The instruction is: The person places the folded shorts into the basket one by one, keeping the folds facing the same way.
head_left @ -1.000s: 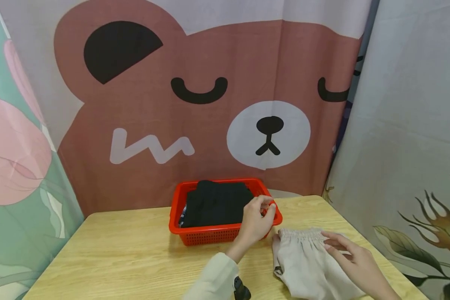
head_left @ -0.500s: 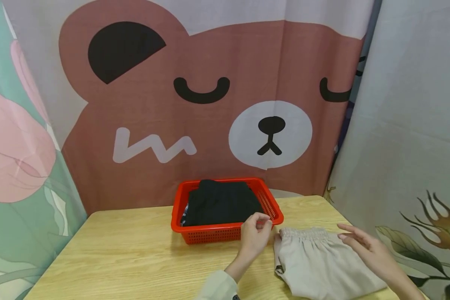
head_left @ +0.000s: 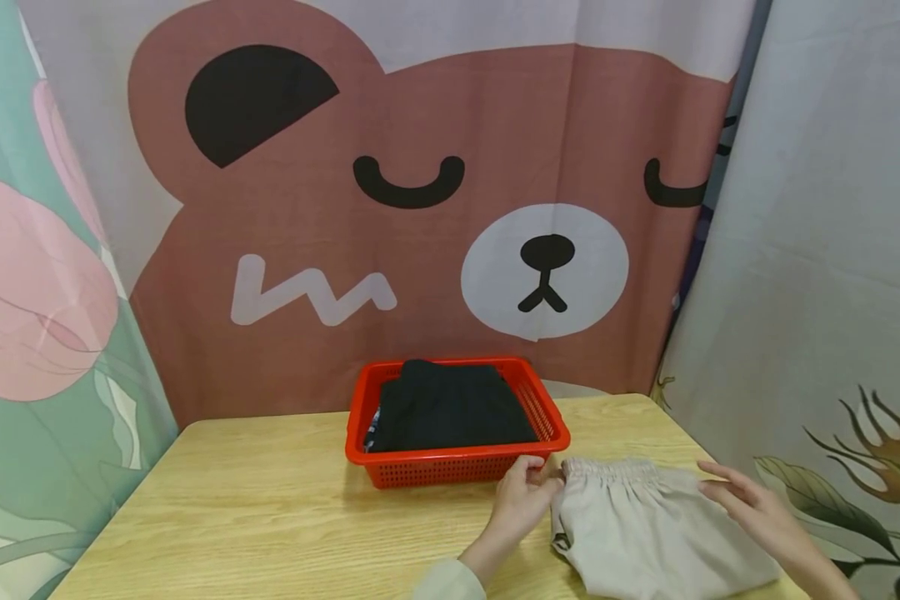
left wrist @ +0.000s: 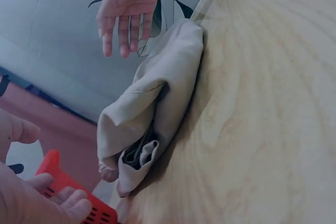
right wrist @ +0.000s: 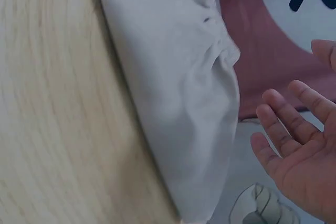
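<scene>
Folded beige pants with a gathered elastic waistband lie on the table, front right in the head view. My left hand, fingers loosely bent, is beside the left end of the waistband, just in front of the basket. The left wrist view shows a gap between its fingers and the beige pants. Over the right side of the pants hovers my right hand, fingers extended. In the right wrist view that hand is apart from the cloth, palm visible and holding nothing.
A red plastic basket stands at the back of the wooden table. Folded black clothing lies in it, with a patterned piece showing at its left edge. Printed curtains hang close behind and at both sides.
My left hand has come down from the basket's right front corner to beside the waistband. My right hand has shifted right, off the middle of the pants, whose right part now lies spread further right.
</scene>
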`<state>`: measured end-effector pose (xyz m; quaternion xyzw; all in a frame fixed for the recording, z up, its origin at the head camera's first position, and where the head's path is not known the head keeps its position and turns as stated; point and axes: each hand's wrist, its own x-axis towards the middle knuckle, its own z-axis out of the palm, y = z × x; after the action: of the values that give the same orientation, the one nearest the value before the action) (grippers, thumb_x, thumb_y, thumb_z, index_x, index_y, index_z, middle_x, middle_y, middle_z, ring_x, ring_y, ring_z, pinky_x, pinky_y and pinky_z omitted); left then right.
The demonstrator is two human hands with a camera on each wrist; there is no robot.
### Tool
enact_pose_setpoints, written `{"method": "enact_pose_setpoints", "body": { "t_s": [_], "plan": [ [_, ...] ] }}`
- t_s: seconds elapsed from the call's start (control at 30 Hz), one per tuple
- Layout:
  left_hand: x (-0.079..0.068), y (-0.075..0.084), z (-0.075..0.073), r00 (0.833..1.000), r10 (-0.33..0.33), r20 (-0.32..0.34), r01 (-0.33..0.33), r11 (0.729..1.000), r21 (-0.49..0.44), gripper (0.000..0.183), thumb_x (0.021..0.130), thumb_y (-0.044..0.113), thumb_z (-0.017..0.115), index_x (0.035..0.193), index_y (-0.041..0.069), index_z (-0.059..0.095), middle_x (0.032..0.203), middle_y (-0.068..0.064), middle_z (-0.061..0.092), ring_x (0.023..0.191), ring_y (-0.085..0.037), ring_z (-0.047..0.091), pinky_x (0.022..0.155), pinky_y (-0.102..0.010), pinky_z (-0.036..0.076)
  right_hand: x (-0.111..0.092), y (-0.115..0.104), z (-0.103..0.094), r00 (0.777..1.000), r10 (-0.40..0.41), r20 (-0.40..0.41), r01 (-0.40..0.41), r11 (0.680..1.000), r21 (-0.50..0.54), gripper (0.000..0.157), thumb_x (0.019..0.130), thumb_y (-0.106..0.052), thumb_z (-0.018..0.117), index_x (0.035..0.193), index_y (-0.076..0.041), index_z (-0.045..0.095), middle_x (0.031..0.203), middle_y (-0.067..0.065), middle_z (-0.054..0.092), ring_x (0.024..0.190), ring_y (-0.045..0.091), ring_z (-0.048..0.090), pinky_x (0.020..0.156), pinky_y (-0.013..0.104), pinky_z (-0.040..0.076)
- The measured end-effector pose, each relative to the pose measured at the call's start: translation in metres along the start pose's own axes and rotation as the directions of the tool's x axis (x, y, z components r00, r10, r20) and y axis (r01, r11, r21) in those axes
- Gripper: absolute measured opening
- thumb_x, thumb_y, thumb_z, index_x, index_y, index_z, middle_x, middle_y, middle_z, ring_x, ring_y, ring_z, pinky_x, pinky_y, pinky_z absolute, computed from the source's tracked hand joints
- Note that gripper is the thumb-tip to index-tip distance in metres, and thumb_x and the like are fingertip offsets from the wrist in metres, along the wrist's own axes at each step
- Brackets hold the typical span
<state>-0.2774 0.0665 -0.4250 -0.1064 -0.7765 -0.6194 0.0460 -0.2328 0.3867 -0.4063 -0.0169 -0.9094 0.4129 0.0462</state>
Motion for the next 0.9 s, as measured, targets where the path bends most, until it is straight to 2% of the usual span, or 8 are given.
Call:
{"method": "enact_pose_setpoints", "body": {
  "t_s": [0.1, 0.17, 0.23, 0.3, 0.43, 0.53, 0.73, 0.9],
  "plan": [
    [-0.003, -0.002, 0.003, 0.999, -0.031, 0.026, 0.031, 0.999, -0.009, 0.029, 0.082, 0.027, 0.070, 0.104, 0.010, 0.063, 0.097, -0.001, 0.063, 0.092, -0.023, 0.060, 0.077, -0.037, 0.048, 0.004, 0.009, -0.001, 1.000, 0.018, 0.011, -0.018, 1.000, -0.016, 0.069, 0.099, -0.040, 0.052, 0.145, 0.008, 0.032, 0.133, 0.032, 0.049, 0.110, 0.027, 0.056, 0.085, 0.047, 0.047],
    [-0.004, -0.003, 0.005, 0.997, -0.063, 0.053, 0.065, 0.997, -0.036, 0.028, 0.085, 0.032, 0.069, 0.102, 0.011, 0.062, 0.100, -0.003, 0.063, 0.095, -0.025, 0.060, 0.078, -0.040, 0.048, 0.006, 0.014, -0.001, 0.999, 0.042, 0.027, -0.042, 0.999, -0.024, 0.072, 0.099, -0.041, 0.052, 0.146, 0.008, 0.028, 0.136, 0.037, 0.041, 0.118, 0.044, 0.049, 0.088, 0.052, 0.045],
    [-0.006, -0.004, 0.007, 0.992, -0.094, 0.082, 0.099, 0.993, -0.063, 0.028, 0.087, 0.034, 0.068, 0.101, 0.011, 0.060, 0.104, -0.005, 0.063, 0.097, -0.025, 0.060, 0.079, -0.042, 0.049, 0.008, 0.020, -0.002, 0.996, 0.069, 0.048, -0.067, 0.997, -0.032, 0.076, 0.099, -0.043, 0.052, 0.147, 0.009, 0.024, 0.139, 0.041, 0.032, 0.123, 0.054, 0.038, 0.089, 0.058, 0.042],
    [-0.007, -0.006, 0.010, 0.987, -0.124, 0.107, 0.132, 0.989, -0.071, 0.029, 0.086, 0.029, 0.069, 0.103, 0.009, 0.058, 0.106, -0.008, 0.061, 0.097, -0.024, 0.059, 0.078, -0.043, 0.049, 0.010, 0.025, -0.002, 0.992, 0.103, 0.070, -0.100, 0.994, -0.043, 0.079, 0.098, -0.045, 0.052, 0.147, 0.009, 0.022, 0.140, 0.043, 0.028, 0.125, 0.056, 0.034, 0.089, 0.060, 0.041],
    [-0.008, -0.010, 0.013, 0.980, -0.158, 0.125, 0.167, 0.984, -0.064, 0.039, 0.080, 0.017, 0.073, 0.112, 0.005, 0.056, 0.104, -0.011, 0.057, 0.094, -0.026, 0.054, 0.076, -0.045, 0.048, 0.013, 0.035, -0.001, 0.982, 0.157, 0.102, -0.149, 0.986, -0.078, 0.082, 0.096, -0.048, 0.054, 0.146, 0.011, 0.024, 0.137, 0.044, 0.031, 0.122, 0.056, 0.035, 0.087, 0.059, 0.041],
    [-0.009, -0.013, 0.017, 0.978, -0.163, 0.133, 0.173, 0.983, -0.064, 0.044, 0.077, 0.014, 0.073, 0.117, 0.003, 0.055, 0.099, -0.009, 0.056, 0.089, -0.023, 0.052, 0.072, -0.041, 0.047, 0.013, 0.040, 0.000, 0.973, 0.191, 0.132, -0.181, 0.980, -0.082, 0.084, 0.095, -0.049, 0.054, 0.145, 0.011, 0.024, 0.135, 0.044, 0.032, 0.121, 0.056, 0.036, 0.086, 0.060, 0.041],
    [-0.010, -0.017, 0.023, 0.975, -0.168, 0.149, 0.180, 0.981, -0.075, 0.040, 0.076, 0.011, 0.071, 0.112, 0.004, 0.056, 0.091, -0.005, 0.055, 0.081, -0.019, 0.051, 0.065, -0.032, 0.045, 0.014, 0.045, 0.000, 0.959, 0.230, 0.165, -0.225, 0.973, -0.049, 0.085, 0.094, -0.050, 0.055, 0.145, 0.010, 0.021, 0.137, 0.045, 0.030, 0.122, 0.061, 0.032, 0.088, 0.062, 0.040],
    [-0.009, -0.018, 0.027, 0.968, -0.194, 0.161, 0.208, 0.975, -0.078, 0.041, 0.076, 0.011, 0.073, 0.112, 0.004, 0.054, 0.097, -0.006, 0.056, 0.091, -0.022, 0.050, 0.076, -0.039, 0.046, 0.015, 0.045, -0.001, 0.958, 0.217, 0.187, -0.218, 0.976, -0.018, 0.085, 0.096, -0.049, 0.054, 0.147, 0.009, 0.018, 0.143, 0.042, 0.023, 0.125, 0.060, 0.029, 0.088, 0.063, 0.039]
  ]
}}
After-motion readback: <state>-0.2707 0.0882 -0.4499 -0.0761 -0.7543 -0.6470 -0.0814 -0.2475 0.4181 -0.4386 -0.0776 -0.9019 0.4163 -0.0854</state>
